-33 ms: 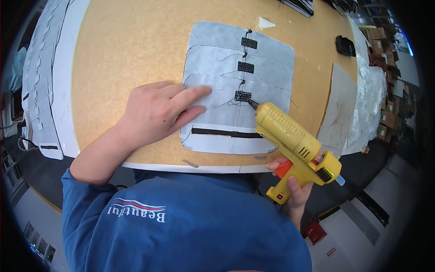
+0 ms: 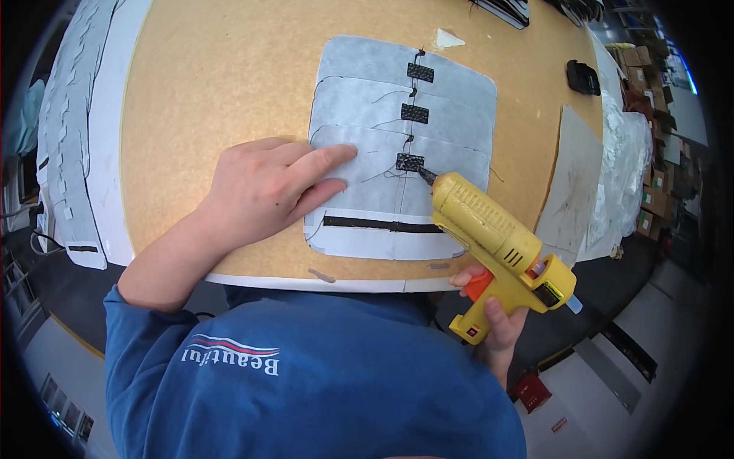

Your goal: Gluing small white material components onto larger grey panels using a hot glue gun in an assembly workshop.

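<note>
So, far left there's a run of long pale grey strips point(image 2: 69, 153) lying along the edge of the counter point(image 2: 183, 92), with little tabs all down them. Next over is the left hand point(image 2: 264, 183), coming in from a blue sleeve point(image 2: 145, 336). Its index finger and thumb are stretched out with a gap between them, fingertips resting on the left part of a pale grey panel point(image 2: 367, 172), so it's not gripping anything.

That panel lies flat near the front edge of the counter, and it's got three dark textured patches point(image 2: 414, 113) in a row up the middle, some loose black threads, and a black strip point(image 2: 359, 224) across its near end. Just beyond the far edge sits a white scrap point(image 2: 449, 38).

Then the yellow glue gun point(image 2: 489, 229): nozzle right by the nearest patch's right edge, can't tell if it's actually touching. The right hand point(image 2: 501, 325) has its fingers wrapped round the handle, at the orange trigger point(image 2: 479, 284). Further right: a grey board point(image 2: 564, 183), a small black object point(image 2: 583, 77), crumpled clear plastic point(image 2: 623, 168) and cardboard boxes point(image 2: 654, 200).
</note>
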### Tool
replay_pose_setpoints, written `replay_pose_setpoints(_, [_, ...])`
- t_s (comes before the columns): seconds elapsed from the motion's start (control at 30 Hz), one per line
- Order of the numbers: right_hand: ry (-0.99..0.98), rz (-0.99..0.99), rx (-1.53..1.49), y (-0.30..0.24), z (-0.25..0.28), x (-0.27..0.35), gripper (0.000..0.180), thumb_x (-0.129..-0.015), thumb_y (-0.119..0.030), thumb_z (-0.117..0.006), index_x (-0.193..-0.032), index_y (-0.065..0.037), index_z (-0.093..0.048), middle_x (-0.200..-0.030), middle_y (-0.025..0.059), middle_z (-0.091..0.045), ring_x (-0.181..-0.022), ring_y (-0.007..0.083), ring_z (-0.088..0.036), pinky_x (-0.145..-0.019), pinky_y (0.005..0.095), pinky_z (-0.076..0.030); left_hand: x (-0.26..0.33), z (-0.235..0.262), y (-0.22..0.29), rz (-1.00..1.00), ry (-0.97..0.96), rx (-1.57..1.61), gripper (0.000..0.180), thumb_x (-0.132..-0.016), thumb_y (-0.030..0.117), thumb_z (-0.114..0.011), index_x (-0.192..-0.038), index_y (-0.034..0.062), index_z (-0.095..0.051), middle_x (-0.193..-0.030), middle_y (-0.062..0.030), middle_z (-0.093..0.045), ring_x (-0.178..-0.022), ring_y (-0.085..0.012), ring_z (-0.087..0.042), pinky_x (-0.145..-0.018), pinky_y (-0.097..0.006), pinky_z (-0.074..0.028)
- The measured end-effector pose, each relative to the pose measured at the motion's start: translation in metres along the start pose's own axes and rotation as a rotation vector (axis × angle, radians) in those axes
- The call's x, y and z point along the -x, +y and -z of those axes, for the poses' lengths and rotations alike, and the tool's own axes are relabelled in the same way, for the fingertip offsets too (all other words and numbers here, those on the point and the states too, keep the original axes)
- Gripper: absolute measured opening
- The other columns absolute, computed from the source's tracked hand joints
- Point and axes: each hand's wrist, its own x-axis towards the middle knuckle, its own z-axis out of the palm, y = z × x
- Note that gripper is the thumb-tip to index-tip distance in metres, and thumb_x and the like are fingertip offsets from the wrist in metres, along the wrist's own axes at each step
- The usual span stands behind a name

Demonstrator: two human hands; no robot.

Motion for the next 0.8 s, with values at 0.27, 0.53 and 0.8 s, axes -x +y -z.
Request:
replay_pose_setpoints(0.27, [-0.179, -0.018, -0.110, 0.006, 0.017, 0.001, 0.058, -0.089, -0.013, -0.064, -0.138, 0.005, -0.038, -0.116, 0.0207, -0.061, -0.105, 0.0300, -0.064, -0.094, 0.0418, -0.051, -0.001, 0.001, 0.001, 0.003, 0.001, -0.004, 0.033, -0.080, 0.024, -0.077, -0.111, 0.0166, -0.069, -0.068, -0.0010, -0.063, -0.057, -0.0170, -0.061, -0.050, -0.030, -0.046])
replay_pose_setpoints(0.53, [-0.232, -0.033, -0.103, 0.003, 0.005, -0.003, 0.059, -0.087, -0.010, -0.065, -0.138, 0.005, -0.039, -0.115, 0.0202, -0.062, -0.106, 0.0296, -0.064, -0.096, 0.0431, -0.050, -0.002, 0.002, 0.002, 0.006, -0.013, -0.001, 0.034, -0.079, 0.024, -0.077, -0.112, 0.0167, -0.069, -0.066, -0.0009, -0.061, -0.056, -0.0169, -0.060, -0.050, -0.030, -0.046])
replay_pose_setpoints(0.8, [-0.179, -0.026, -0.122, 0.001, 0.006, -0.003, 0.057, -0.086, -0.010, -0.065, -0.136, 0.006, -0.041, -0.113, 0.0197, -0.063, -0.108, 0.0292, -0.062, -0.099, 0.0435, -0.047, 0.000, 0.001, 0.000, 0.005, -0.011, 0.002, 0.035, -0.079, 0.023, -0.077, -0.112, 0.0169, -0.069, -0.067, -0.0011, -0.061, -0.057, -0.0171, -0.060, -0.050, -0.030, -0.046])
